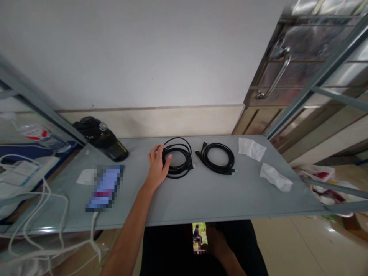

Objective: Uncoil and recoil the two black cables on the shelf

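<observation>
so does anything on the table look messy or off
Nothing looks spilled or broken. The cable coil that the left hand touches looks untidy: loops stray from its far and near sides, unlike the neater coil beside it. Two crumpled white pieces lie toward the table's right end.

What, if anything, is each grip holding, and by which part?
Left grip spans the left side of the left black cable coil; firm hold unclear. Right grip appears to hold a lit phone by its right side.
</observation>
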{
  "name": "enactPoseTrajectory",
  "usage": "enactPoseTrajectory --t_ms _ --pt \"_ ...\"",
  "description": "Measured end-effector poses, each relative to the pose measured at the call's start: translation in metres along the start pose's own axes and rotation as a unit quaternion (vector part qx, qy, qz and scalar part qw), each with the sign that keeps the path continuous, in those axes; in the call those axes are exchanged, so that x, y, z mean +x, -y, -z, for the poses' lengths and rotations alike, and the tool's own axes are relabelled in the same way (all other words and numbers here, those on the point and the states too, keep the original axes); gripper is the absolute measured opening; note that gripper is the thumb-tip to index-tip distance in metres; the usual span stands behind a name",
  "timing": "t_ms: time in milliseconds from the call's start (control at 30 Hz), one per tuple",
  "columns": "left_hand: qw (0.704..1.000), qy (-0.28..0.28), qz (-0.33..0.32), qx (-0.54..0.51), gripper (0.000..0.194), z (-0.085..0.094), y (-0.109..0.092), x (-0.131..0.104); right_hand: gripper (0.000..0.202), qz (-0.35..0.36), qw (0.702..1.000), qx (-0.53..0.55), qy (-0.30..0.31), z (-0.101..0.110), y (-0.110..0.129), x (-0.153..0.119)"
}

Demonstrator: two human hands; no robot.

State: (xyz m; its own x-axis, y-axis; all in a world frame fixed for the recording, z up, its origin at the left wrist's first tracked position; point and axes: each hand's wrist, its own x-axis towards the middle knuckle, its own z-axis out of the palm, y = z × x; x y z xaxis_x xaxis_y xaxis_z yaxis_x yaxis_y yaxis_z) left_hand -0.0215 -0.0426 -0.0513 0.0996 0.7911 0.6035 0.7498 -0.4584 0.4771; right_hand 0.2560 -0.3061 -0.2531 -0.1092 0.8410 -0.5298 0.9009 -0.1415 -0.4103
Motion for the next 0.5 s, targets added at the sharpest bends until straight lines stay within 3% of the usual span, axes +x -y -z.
enactPoseTrajectory --t_ms 67,200,500 --pt "1.0 -0.004 -0.011 -0.003 0.051 0.005 -0.007 0.002 0.075 -0.01 1.0 -0.015 0.016 0.001 -0.001 0.006" --pt "0.999 0.001 -0.036 -0.014 0.032 0.009 -0.018 0.006 0.047 -0.027 0.999 -0.031 0.032 0.004 -0.002 0.013" --pt "0.998 -0.022 -0.056 -0.024 0.019 0.013 -0.021 0.008 0.058 -0.013 1.0 -0.01 0.006 0.009 -0.002 0.011"
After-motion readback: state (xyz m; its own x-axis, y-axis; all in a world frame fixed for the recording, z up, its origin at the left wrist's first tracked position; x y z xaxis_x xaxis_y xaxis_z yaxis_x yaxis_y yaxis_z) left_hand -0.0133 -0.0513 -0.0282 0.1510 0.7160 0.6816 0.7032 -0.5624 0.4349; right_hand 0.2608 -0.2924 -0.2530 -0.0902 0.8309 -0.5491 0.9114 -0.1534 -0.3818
